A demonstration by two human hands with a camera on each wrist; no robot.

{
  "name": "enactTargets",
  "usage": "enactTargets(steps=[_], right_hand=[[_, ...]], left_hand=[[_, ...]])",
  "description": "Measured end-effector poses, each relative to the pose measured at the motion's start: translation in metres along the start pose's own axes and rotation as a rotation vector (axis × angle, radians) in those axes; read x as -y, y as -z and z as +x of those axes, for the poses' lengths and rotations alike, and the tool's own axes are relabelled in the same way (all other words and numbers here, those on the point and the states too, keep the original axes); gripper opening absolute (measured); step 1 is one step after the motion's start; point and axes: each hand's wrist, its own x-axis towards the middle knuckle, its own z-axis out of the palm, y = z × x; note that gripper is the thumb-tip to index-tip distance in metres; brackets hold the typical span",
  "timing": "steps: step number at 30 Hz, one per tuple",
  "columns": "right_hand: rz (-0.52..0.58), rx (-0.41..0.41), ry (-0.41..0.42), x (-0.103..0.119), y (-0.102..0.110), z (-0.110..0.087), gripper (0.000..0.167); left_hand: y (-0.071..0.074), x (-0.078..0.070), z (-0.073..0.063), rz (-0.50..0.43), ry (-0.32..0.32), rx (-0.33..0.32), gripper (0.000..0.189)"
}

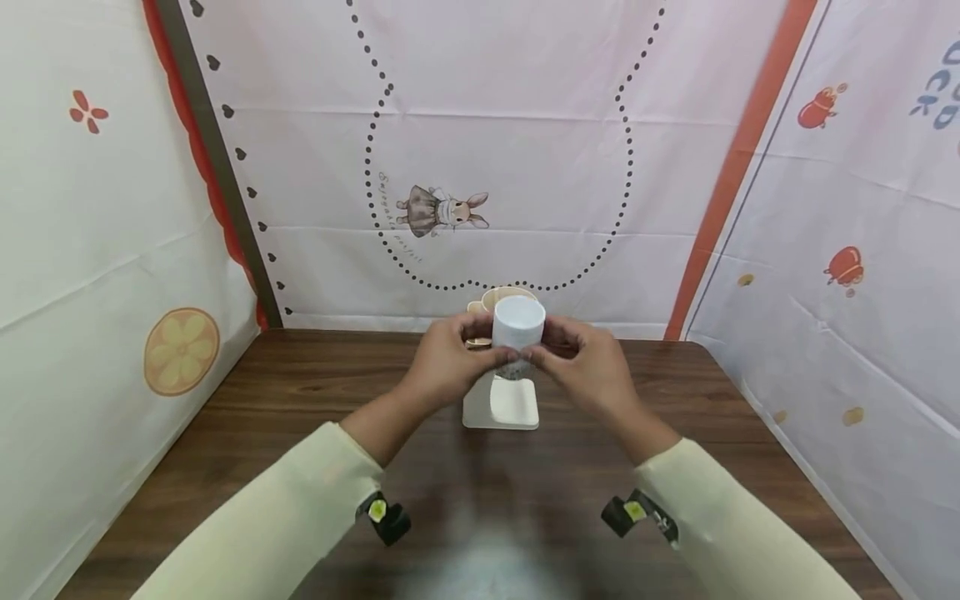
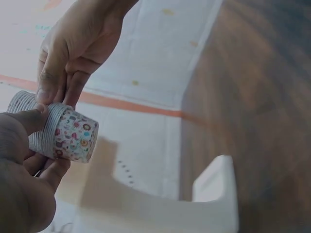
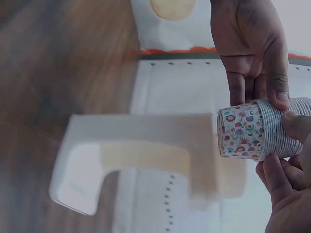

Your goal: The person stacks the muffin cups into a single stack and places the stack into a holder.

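Note:
A stack of nested paper baking cups point(image 1: 518, 323) is held upright over the table, its white open mouth facing up. The lowest cup's side point(image 2: 77, 137) carries a small colourful print of flowers and mushrooms, and several white rims are layered above it. My left hand point(image 1: 447, 360) grips the stack from the left with thumb and fingers. From the right, my right hand point(image 1: 592, 365) holds it the same way, the two thumbs close together on the near side. Just behind stands a white C-shaped holder point(image 1: 480, 408), its upper part with beige-edged rings partly hidden by the cups and left hand.
The dark wood table point(image 1: 315, 392) extends around the holder. A printed cloth point(image 1: 510, 150) with a rabbit hangs behind it, and more cloth walls rise at left and right. Both sleeves carry small black wrist mounts.

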Motion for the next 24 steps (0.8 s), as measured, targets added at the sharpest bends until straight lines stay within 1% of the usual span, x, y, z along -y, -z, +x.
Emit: enactTargets(steps=[4,7,9,12,17,21,24], right_hand=[[-0.021,-0.004,0.015,0.012,0.012,0.023,0.051],[-0.016,-0.019,0.036,0.017,0.017,0.040,0.051],[-0.010,-0.035,0.057,0.019,0.019,0.050,0.051],[-0.013,-0.049,0.090,0.019,0.020,0.063,0.051],[-0.002,-0.065,0.110,0.013,0.018,0.078,0.050],[0.010,-0.066,0.098,0.003,0.011,0.084,0.050],[-0.001,-0.056,0.081,-0.005,0.005,0.086,0.050]], left_hand=[[0.011,-0.017,0.023,0.080,-0.016,0.002,0.044],[0.017,-0.026,0.039,0.109,-0.027,-0.013,0.046],[0.019,-0.031,0.048,0.109,-0.034,-0.021,0.049],[0.022,-0.033,0.061,0.101,-0.029,-0.033,0.053],[0.023,-0.030,0.074,0.071,-0.036,-0.038,0.064],[0.022,-0.020,0.080,0.057,-0.038,-0.044,0.075],[0.020,-0.010,0.083,0.064,-0.035,-0.044,0.077]])
